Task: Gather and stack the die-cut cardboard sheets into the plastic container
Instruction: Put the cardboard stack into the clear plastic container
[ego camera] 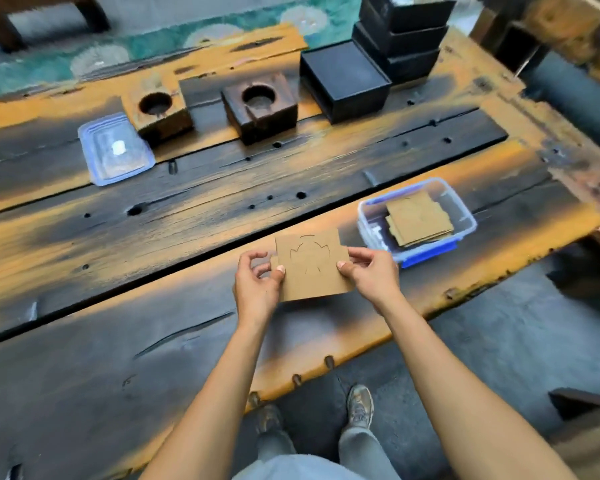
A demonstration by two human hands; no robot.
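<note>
Right now both hands, the left hand (pixel 257 278) and right hand (pixel 369 271), are pinching one cardboard sheet (pixel 312 268) by its side edges above the desk (pixel 187 209), while the plastic container (pixel 416 220) is sitting just beyond the right hand.

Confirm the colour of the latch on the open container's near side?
Blue, on the near wall of the clear plastic container; latch shows best in the head view.

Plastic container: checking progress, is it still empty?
No, the plastic container already holds a stack of cardboard sheets.
</note>
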